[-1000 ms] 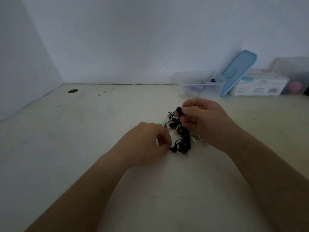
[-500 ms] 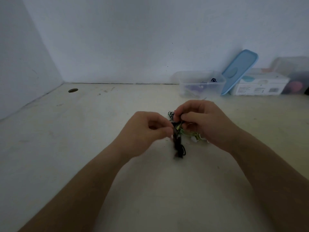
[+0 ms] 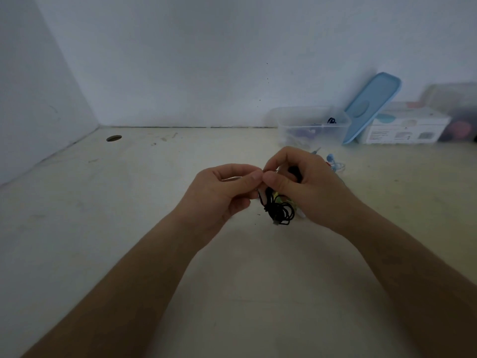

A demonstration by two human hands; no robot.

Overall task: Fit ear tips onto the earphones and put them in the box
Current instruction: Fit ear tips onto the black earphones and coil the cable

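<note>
Both hands are meeting over the middle of the desk (image 3: 160,254). The right hand (image 3: 309,189) is holding the black earphones (image 3: 280,213): its grip is clamped, thumb and forefinger, on their top end, and a black bud is showing inside its curled fingers. The left hand (image 3: 224,195) is coming in from 9 o'clock, its grip pinched on that same end, fingertips touching the right hand's. Whether a tip is sitting between them is too small to tell. The coiled cable is hanging below the fingers at 6 o'clock, just above the desk, in front of a yellow-green cable (image 3: 281,198). A blue earphone (image 3: 331,160) is lying on the desk just past the right hand, at 1 o'clock. Further off at 1 o'clock the clear box (image 3: 312,130) is standing open by the wall, with dark and purple bits inside. A blue lid (image 3: 371,104) is leaning beside it against a white carton (image 3: 405,129). At 10 o'clock a small hole (image 3: 113,138) is showing in the desk.
</note>
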